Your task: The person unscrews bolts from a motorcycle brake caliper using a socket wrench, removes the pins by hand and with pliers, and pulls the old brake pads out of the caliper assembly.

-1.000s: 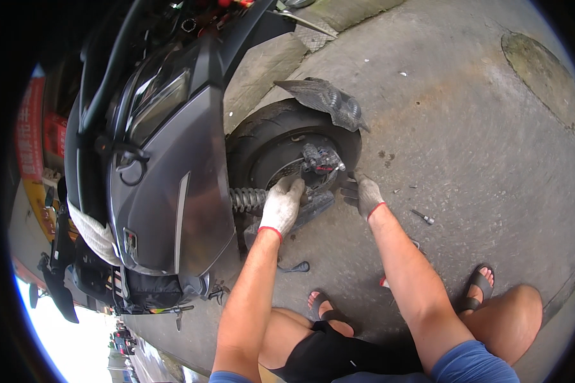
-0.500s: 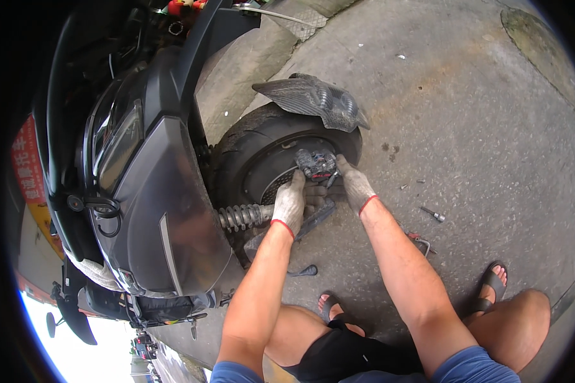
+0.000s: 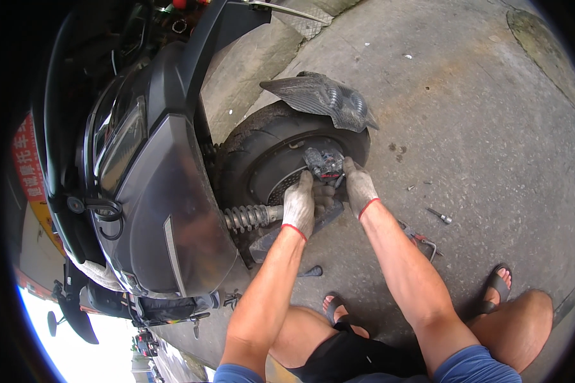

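A grimy dark metal brake caliper (image 3: 326,164) with a red strip is held up in front of the scooter's wheel (image 3: 241,143). My left hand (image 3: 303,205), in a pale knit glove with a red cuff, is closed on its near left side, thumb up. My right hand (image 3: 360,184), gloved alike, grips the right side; its fingertips are partly hidden behind the part. Below and left of the caliper, a perforated brake disc (image 3: 278,193) shows on the wheel. A coil-spring shock absorber (image 3: 246,219) lies beside my left hand.
The grey scooter body (image 3: 179,210) fills the left side. A dark patterned mudguard (image 3: 322,101) juts over the wheel. On the concrete to the right lie a socket tool (image 3: 441,216), small bolts (image 3: 411,187) and a red-handled tool (image 3: 421,239). My sandalled feet (image 3: 494,287) are nearby.
The whole view has shifted slightly. Both hands still hold the caliper, which has tilted a little, and my left hand has turned more upright.
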Demonstrator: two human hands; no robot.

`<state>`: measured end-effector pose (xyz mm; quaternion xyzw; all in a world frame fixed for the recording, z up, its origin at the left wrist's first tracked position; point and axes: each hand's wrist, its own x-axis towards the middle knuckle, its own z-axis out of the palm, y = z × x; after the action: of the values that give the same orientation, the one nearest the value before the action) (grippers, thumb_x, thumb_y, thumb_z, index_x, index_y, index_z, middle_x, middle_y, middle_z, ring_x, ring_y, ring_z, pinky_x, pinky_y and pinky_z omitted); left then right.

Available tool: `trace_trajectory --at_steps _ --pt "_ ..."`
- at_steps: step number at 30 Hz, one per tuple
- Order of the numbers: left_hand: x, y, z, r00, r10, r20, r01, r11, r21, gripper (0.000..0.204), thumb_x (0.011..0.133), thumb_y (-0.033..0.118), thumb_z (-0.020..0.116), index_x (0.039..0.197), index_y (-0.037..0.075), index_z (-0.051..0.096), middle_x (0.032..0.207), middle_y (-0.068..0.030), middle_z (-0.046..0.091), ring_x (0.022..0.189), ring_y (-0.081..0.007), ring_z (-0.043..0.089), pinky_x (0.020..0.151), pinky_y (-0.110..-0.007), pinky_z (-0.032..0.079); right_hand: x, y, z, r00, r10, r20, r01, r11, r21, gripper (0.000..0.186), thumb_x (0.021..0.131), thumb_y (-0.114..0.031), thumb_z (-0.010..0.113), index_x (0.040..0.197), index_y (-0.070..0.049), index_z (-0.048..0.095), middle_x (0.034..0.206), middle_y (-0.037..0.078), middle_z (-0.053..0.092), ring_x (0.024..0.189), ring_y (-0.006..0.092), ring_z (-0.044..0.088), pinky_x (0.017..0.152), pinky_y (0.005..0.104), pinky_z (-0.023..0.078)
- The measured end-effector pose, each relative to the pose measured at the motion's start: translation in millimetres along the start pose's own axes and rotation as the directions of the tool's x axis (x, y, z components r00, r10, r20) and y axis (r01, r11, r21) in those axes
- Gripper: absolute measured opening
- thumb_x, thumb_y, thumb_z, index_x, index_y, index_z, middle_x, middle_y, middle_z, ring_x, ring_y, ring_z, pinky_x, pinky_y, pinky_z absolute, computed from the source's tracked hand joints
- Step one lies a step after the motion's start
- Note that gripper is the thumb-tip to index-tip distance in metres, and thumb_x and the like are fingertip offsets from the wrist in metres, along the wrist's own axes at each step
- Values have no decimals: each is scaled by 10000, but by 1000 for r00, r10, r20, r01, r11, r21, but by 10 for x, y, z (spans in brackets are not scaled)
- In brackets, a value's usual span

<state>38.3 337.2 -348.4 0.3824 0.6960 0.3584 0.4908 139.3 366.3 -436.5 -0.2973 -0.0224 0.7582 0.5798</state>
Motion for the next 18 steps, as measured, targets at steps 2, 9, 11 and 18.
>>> trace_trajectory --at_steps 2,9,11,18 --pt "16 -9 -17 1000 -23 15 23 1000 -14 514 1036 457 411 935 16 654 757 -68 687 540 -128 599 464 -234 396 15 20 -11 995 -97 1 96 984 -147 428 1034 -316 463 1246 31 595 1139 118 661 1017 186 597 912 324 464" --pt "-33 46 20 999 41 -8 -40 998 46 508 1030 434 420 863 16 656 704 -78 684 488 -127 593 431 -225 405 17 49 -48 997 -69 27 71 994 -78 432 1026 -322 477 1231 36 604 1128 115 662 1004 176 594 903 320 464" --pt "-42 61 48 997 66 -42 -62 994 89 502 1023 428 435 845 10 650 699 -84 683 481 -134 594 440 -230 418 -9 42 -38 1000 -15 27 16 999 -43 442 1024 -330 483 1246 37 593 1168 121 646 1031 181 596 927 315 461" --pt "-87 120 -79 999 40 -26 -34 977 213 441 986 404 509 861 10 663 714 -106 693 549 -209 640 508 -320 485 59 81 -316 945 -199 261 272 920 -282 536 977 -365 565 1325 42 537 1242 168 613 1136 235 582 982 353 449"
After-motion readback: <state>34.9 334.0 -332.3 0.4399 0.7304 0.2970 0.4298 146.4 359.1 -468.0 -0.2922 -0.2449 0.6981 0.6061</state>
